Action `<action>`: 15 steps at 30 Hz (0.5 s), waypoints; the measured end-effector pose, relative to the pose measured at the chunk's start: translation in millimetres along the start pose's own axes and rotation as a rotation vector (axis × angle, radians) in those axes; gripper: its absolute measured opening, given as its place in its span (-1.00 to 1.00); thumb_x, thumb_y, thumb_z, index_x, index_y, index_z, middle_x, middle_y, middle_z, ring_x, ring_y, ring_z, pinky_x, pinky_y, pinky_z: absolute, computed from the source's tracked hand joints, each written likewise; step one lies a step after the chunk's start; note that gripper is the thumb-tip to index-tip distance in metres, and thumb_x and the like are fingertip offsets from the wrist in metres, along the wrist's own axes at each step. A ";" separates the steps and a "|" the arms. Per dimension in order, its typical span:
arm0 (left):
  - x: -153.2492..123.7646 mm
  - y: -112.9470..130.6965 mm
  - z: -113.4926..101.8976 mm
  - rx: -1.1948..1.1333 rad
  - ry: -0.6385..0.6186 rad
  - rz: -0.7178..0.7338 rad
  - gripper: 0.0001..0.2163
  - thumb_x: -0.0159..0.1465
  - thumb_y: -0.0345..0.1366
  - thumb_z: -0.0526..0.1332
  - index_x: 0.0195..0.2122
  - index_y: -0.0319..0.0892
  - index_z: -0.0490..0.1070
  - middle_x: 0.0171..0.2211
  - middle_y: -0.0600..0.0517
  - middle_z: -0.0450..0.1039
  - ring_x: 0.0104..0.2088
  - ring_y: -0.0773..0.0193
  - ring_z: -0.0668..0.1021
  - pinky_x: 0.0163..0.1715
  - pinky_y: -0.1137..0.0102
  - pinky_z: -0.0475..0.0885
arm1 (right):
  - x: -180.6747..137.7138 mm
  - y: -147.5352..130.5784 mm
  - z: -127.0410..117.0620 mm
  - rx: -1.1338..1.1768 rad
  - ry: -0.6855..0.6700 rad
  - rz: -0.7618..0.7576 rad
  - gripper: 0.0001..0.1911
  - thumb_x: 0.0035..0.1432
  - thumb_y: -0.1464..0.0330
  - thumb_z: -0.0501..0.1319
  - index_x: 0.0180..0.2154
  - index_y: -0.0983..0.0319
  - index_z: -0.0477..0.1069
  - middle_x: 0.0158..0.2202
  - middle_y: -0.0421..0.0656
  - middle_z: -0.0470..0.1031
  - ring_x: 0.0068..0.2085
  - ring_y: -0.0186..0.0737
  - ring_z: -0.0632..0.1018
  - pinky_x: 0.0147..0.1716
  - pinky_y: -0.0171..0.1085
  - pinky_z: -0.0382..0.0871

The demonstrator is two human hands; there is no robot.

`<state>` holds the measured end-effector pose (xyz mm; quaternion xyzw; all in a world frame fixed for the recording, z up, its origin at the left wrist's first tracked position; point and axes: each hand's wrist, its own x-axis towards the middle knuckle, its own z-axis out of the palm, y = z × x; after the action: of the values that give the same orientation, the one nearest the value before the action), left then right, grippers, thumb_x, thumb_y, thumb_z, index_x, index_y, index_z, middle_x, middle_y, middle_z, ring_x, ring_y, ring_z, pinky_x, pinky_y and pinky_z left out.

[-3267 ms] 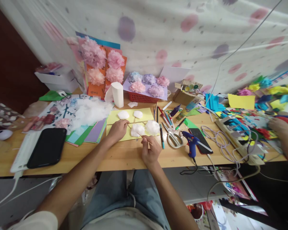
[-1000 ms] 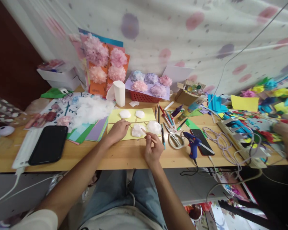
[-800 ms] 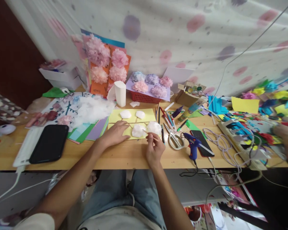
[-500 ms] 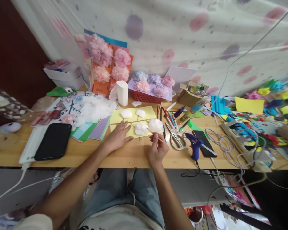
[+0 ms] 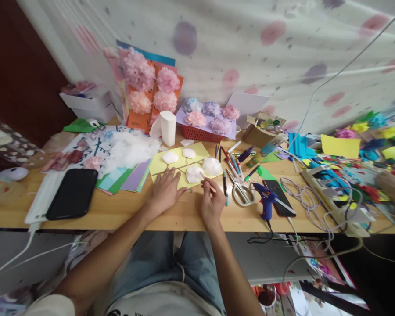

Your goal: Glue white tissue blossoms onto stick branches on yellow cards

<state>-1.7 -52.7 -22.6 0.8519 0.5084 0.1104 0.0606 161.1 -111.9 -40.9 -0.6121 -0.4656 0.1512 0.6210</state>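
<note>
A yellow sheet of paper point(image 5: 158, 163) lies turned at an angle on the table, with brown branch-like lines and white pieces on it. Two of these are flat white shapes; the other two look like fluffy cotton puffs point(image 5: 212, 166). My left hand point(image 5: 165, 189) rests flat on the sheet's near left part, fingers spread. In my right hand point(image 5: 213, 198) a thin wooden stick point(image 5: 202, 175) is pinched, its tip at the nearer cotton puff point(image 5: 194, 174). Most of the stick is hidden by my fingers.
Right of my hands lie scissors point(image 5: 242, 193), a blue glue gun point(image 5: 266, 197), a phone point(image 5: 281, 202) and several pens. Loose cotton point(image 5: 128, 148) and coloured papers lie left, near a black phone point(image 5: 73, 193). Another person's hand point(image 5: 391, 184) is at the far right among paper scraps.
The yellow sheet has turned counterclockwise, its right side swinging away from me. My right hand has shifted slightly left, still pinching the stick. My left hand stays on the sheet.
</note>
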 end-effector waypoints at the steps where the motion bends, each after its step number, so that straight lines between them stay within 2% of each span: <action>1: 0.2 1.9 -0.2 0.006 0.001 -0.011 -0.46 0.39 -0.02 0.13 0.28 -0.25 0.29 0.36 -0.32 0.20 0.39 -0.24 0.19 0.28 -0.09 0.21 | 0.0 0.3 0.1 0.005 -0.016 -0.002 -0.63 0.37 0.15 0.15 -0.06 0.27 0.56 -0.22 0.00 0.65 -0.25 -0.16 0.65 -0.22 -0.18 0.56; 6: 0.5 9.5 -1.0 0.026 0.000 -0.058 -0.45 0.39 -0.02 0.14 0.27 -0.28 0.31 0.35 -0.35 0.22 0.37 -0.26 0.23 0.27 -0.10 0.21 | -2.3 0.7 -1.3 0.035 -0.009 -0.044 -0.66 0.37 0.18 0.15 -0.05 0.26 0.55 -0.23 -0.04 0.65 -0.28 -0.19 0.65 -0.21 -0.19 0.55; 12: 0.8 9.6 0.9 0.049 0.036 -0.051 -0.47 0.37 0.00 0.15 0.26 -0.23 0.32 0.33 -0.32 0.26 0.36 -0.25 0.25 0.24 -0.08 0.25 | -3.3 -1.2 -4.7 -0.060 0.067 -0.092 -0.66 0.38 0.18 0.12 -0.22 0.26 0.56 -0.34 -0.08 0.62 -0.32 -0.18 0.63 -0.28 -0.22 0.51; 15: 0.5 9.0 0.9 0.055 0.040 -0.043 -0.47 0.38 0.01 0.14 0.26 -0.22 0.32 0.32 -0.31 0.27 0.36 -0.24 0.24 0.24 -0.07 0.25 | -1.2 -2.7 -3.6 -0.053 0.015 -0.076 -0.66 0.37 0.17 0.13 -0.19 0.26 0.56 -0.35 -0.08 0.63 -0.33 -0.18 0.63 -0.29 -0.22 0.50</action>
<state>6.4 -56.5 -21.4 0.8396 0.5307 0.1121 0.0295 162.1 -115.6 -38.3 -0.6113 -0.4876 0.1106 0.6135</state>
